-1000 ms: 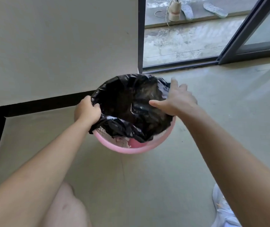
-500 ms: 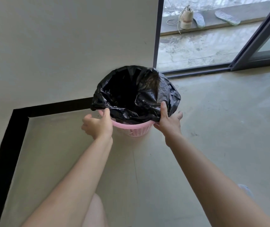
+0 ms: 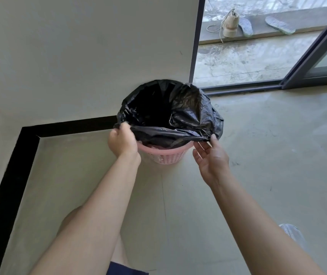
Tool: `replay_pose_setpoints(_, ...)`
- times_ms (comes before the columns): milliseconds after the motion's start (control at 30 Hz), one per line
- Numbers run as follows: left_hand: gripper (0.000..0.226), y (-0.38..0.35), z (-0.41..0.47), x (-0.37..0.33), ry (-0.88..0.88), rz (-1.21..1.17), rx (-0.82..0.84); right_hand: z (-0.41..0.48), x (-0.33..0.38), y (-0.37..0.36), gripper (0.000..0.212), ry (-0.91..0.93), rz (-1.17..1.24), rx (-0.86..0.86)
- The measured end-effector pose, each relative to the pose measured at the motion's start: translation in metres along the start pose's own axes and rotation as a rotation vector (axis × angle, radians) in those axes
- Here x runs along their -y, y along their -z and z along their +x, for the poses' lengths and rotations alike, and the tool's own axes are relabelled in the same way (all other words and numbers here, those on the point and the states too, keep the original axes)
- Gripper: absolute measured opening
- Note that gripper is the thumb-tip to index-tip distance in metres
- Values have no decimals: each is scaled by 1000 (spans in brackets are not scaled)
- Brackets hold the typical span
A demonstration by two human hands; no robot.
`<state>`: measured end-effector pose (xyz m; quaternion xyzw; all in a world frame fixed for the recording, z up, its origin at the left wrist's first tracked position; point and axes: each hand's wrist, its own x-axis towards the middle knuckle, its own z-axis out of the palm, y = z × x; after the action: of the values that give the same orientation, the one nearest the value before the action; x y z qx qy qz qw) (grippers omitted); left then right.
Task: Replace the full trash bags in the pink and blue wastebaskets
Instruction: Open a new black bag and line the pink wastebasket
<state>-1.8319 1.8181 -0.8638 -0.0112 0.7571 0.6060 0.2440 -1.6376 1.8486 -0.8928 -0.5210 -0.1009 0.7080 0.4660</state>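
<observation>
Higher now, my left hand (image 3: 122,142) grips and my right hand (image 3: 211,158) pinches the crinkled black plastic bag (image 3: 186,114) by its hem; lift evenly off the pink lattice wastebasket (image 3: 164,155).

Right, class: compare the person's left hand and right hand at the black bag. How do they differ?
The left hand is a fist bunching the edge of the bag, its back to the camera; the right hand shows its palm, fingers looser, thumb on that edge. The left hand overlaps the basket rim; the right hand is beside it. Both hold the same taut edge.
</observation>
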Motion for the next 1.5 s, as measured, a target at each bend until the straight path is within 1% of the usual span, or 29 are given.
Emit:
replay_pose_setpoints(67,12,9,-6,4,86,-143,-21,3,1,1,22,-64,104,-5)
replay_pose_setpoints(167,8,22,-16,26,250,-195,-77,9,-7,0,20,-154,77,-48)
replay_pose_setpoints(267,15,24,-20,49,420,-236,-73,16,-18,-3,18,-246,-49,-74)
replay_pose_setpoints(367,15,22,-11,57,540,-269,-8,29,-21,-4,11,-204,-254,-135)
replay_pose_setpoints(400,14,23,-7,57,548,-270,-2,33,-18,-5,11,-185,-273,-155)
replay_pose_setpoints(467,10,25,1,53,505,-269,-26,38,-6,-6,19,-171,-182,-184)
replay_pose_setpoints(533,7,27,11,44,370,-215,-124,42,10,-6,32,-110,-100,-291)
replay_pose_setpoints(567,13,26,18,41,251,-159,-160,44,18,-5,45,-63,-160,-402)
replay_pose_setpoints(600,26,25,23,37,112,-76,-151,46,25,-4,58,12,-278,-495)
replay_pose_setpoints(633,48,22,28,33,-16,45,-94,46,29,-4,68,130,-406,-521)
replay_pose_setpoints(667,70,17,32,31,-115,165,-7,44,30,-7,72,257,-520,-474)
replay_pose_setpoints(700,84,10,35,31,-186,263,90,42,30,-10,74,357,-619,-382)
replay_pose_setpoints(733,89,2,37,29,-227,327,182,41,29,-14,75,417,-715,-276)
replay_pose_setpoints(800,86,-7,38,24,-228,386,282,42,28,-19,75,430,-908,-112)
replay_pose_setpoints(833,82,-8,39,23,-218,400,291,42,29,-19,75,439,-983,-88)
replay_pose_setpoints(900,75,-5,41,22,-223,444,313,38,27,-13,72,541,-1057,-135)
replay_pose_setpoints(1000,77,6,38,23,-248,527,359,26,18,-3,70,664,-1096,-217)
replay_pose_setpoints(1033,77,11,36,25,-253,539,343,25,16,-1,70,636,-1121,-207)
replay_pose_setpoints(1133,82,22,27,33,-257,612,213,20,16,-7,75,411,-1296,-113)
replay_pose_setpoints(1167,85,24,25,35,-256,646,171,16,19,-15,80,427,-1410,-138)
replay_pose_setpoints(1200,88,24,23,37,-257,671,144,11,20,-23,85,526,-1514,-174)
replay_pose_setpoints(1233,90,23,23,37,-258,688,132,6,21,-32,87,706,-1590,-187)
replay_pose_setpoints(1300,91,19,23,37,-252,706,125,3,19,-49,75,1121,-1723,-86)
replay_pose_setpoints(1333,91,18,24,37,-246,714,119,5,17,-53,64,1244,-1889,13)
replay_pose_setpoints(1367,91,17,24,37,-240,723,111,9,15,-55,53,1261,-2119,116)
replay_pose_setpoints(1400,91,17,24,36,-238,732,109,13,13,-54,44,1165,-2353,181)
replay_pose_setpoints(1433,91,17,23,37,-243,740,118,17,11,-51,39,998,-2538,189)
replay_pose_setpoints(1467,91,16,22,37,-256,746,139,21,11,-47,37,846,-2655,169)
replay_pose_setpoints(1500,91,15,21,38,-268,752,161,23,12,-43,36,759,-2702,152)
